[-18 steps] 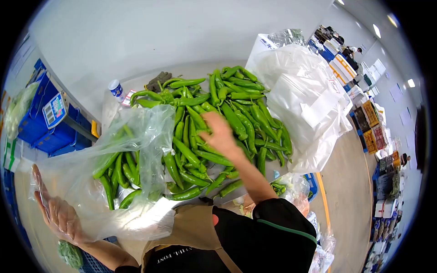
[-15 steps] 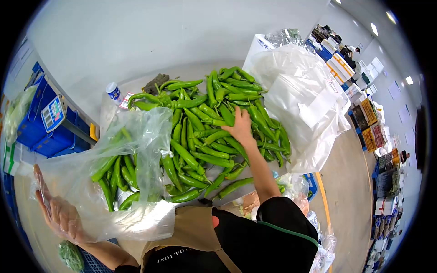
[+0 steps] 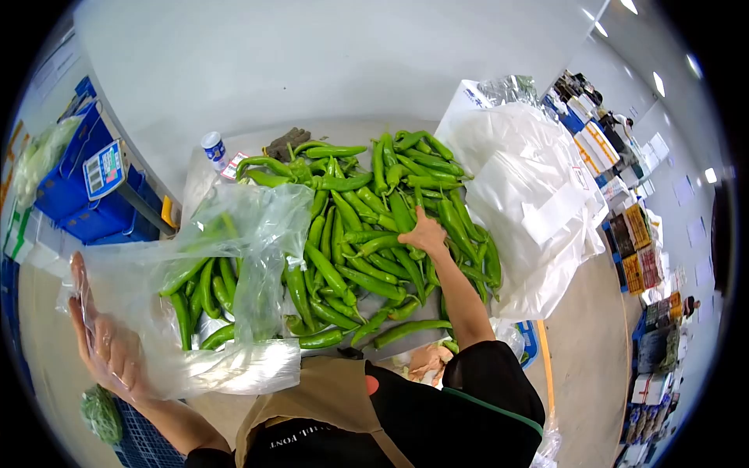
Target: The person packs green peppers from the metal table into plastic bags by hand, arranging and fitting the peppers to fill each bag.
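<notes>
The table (image 3: 427, 310) stands against a pale wall (image 3: 312, 62), its grey top showing in patches between green peppers (image 3: 343, 269) heaped loosely across its middle. Off to the left are blue crates (image 3: 74, 168); to the right a yellow line (image 3: 548, 382) runs along the tan floor (image 3: 589, 335), and stacked boxes (image 3: 633, 242) line the far side of the room. Counting up: one can (image 3: 213, 150), one label (image 3: 234, 166) and one dark glove (image 3: 287, 145) sit at the back left of the heap; one white bag (image 3: 530, 203) bulks at its right, near one white box (image 3: 462, 103). The peppers run to dozens, too overlapped for an exact number. One see-through bag (image 3: 207, 285) spreads over the left end, and at least five show through it, though I can't tell whether they lie inside or behind. Two hands are at work: the left (image 3: 117, 343) has its thumb up and fingers curled under the film, and whether it grips I can't tell; the right (image 3: 425, 234) rests on the heap, forefinger stretched along a pepper, thumb apart, its other fingers hidden, so I can't tell if it grasps one.
</notes>
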Motion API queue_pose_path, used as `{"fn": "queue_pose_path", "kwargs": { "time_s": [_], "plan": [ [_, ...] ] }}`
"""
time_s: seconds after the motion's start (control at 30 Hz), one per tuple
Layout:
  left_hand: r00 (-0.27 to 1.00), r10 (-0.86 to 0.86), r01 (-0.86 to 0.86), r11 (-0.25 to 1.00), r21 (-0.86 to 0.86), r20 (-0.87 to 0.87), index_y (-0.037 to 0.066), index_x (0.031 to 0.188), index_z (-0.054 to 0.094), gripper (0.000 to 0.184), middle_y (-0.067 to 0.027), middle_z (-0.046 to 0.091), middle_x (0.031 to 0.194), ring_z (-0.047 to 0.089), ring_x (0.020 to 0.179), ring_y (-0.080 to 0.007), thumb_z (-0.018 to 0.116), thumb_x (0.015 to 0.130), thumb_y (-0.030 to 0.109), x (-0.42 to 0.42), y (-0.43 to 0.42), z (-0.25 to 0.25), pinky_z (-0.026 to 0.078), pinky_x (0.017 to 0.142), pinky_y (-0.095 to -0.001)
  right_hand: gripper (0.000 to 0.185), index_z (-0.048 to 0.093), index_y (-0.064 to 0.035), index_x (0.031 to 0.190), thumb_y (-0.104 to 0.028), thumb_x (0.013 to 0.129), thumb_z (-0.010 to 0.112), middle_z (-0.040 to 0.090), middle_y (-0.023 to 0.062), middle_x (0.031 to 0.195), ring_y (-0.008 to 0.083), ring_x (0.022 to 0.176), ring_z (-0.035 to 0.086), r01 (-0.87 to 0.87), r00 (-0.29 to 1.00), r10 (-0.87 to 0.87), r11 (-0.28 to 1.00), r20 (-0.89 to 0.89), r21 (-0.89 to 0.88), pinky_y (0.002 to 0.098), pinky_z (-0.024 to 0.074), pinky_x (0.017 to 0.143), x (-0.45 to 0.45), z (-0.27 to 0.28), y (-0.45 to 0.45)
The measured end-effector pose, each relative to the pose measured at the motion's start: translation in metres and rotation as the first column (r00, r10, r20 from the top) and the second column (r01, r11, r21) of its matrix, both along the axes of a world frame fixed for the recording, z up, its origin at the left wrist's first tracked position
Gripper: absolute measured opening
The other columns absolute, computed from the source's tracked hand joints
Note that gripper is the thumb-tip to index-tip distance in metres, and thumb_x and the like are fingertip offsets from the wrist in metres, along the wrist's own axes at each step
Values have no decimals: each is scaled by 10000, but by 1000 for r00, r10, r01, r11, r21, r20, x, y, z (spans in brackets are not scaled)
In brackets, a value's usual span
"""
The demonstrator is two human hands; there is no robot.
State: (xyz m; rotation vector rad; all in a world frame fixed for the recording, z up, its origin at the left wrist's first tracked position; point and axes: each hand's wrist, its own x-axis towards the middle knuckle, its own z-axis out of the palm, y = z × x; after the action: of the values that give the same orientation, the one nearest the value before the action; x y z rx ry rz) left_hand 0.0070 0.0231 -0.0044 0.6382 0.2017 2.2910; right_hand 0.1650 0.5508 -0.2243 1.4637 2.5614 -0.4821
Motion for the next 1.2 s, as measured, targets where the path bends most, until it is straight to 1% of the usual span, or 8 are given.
{"fn": "queue_pose_path", "kwargs": {
  "time_s": [0.27, 0.67, 0.8, 0.87, 0.93, 1.0, 1.1, 1.2],
  "plan": [
    [999, 42, -43, 997, -68, -7, 182, 1449, 154, 510, -63, 333, 586, 251, 351, -118, 186, 1000, 422, 1, -14, -3, 267, 263, -261, 935, 372, 34, 1356, -284, 573, 771, 503, 183, 1293, 259, 1179, 493, -292, 708, 145, 951, -691, -100, 329, 378, 985, 43, 36, 10],
    [995, 31, -16, 987, -157, 90, 298, 1462, 60, 495, -71, 409, 566, 272, 324, -111, 222, 1005, 397, 37, 7, 23, 226, 251, -247, 940, 311, 4, 1390, -285, 600, 730, 508, 195, 1275, 260, 1169, 493, -915, 226, 750, -55, -622, -399, 344, 359, 1017, -66, 165, -216],
    [994, 61, -31, 958, -284, 95, 298, 1463, 101, 503, -57, 412, 543, 286, 311, -105, 270, 999, 396, 49, -5, 16, 220, 252, -249, 827, 346, 4, 1366, -346, 713, 712, 488, 196, 1286, 270, 1132, 521, -710, 665, 555, 260, -500, -655, 371, 423, 956, -161, 115, -250],
    [993, 61, -28, 955, -294, 104, 295, 1463, 99, 495, -44, 384, 525, 269, 306, -97, 260, 1004, 384, 54, -4, 10, 246, 246, -254, 741, 367, 35, 1323, -377, 788, 672, 484, 200, 1265, 288, 1108, 531, -550, 803, 229, -74, -551, -832, 372, 471, 892, -214, 93, -264],
    [990, 89, -62, 971, -230, 113, 286, 1465, 80, 493, -38, 369, 518, 265, 307, -99, 236, 1007, 383, 55, -7, 8, 274, 245, -258, 705, 375, 63, 1285, -392, 819, 644, 507, 200, 1211, 299, 1083, 542, -721, 687, -201, -68, -698, -690, 373, 505, 834, -223, 77, -301],
    [991, 119, -104, 976, -193, 68, 277, 1466, 52, 491, -35, 353, 516, 267, 312, -101, 205, 1011, 379, 49, -11, 1, 304, 245, -261, 809, 302, 85, 1335, -415, 801, 648, 447, 256, 1303, 346, 1171, 484, -845, 449, 309, 452, -839, -286, 412, 407, 981, -212, 68, -318],
    [980, 192, -181, 968, -173, 50, 249, 1468, 71, 493, -58, 363, 537, 274, 315, -92, 189, 1010, 386, 33, -21, -5, 276, 236, -240, 465, 569, 13, 1141, -258, 780, 680, 580, 186, 1145, 307, 1034, 576, -971, 28, 492, 221, -870, 93, 386, 450, 917, -144, 74, -320],
    [990, 118, -110, 988, -106, 74, 248, 1470, 35, 496, -57, 332, 550, 268, 332, -107, 171, 1011, 377, 23, -25, -11, 271, 250, -254, 391, 596, -7, 1091, -174, 753, 697, 588, 165, 1104, 306, 1035, 571, -862, 57, 483, 466, -874, 201, 390, 453, 906, -76, 78, -286]
  ]
}}
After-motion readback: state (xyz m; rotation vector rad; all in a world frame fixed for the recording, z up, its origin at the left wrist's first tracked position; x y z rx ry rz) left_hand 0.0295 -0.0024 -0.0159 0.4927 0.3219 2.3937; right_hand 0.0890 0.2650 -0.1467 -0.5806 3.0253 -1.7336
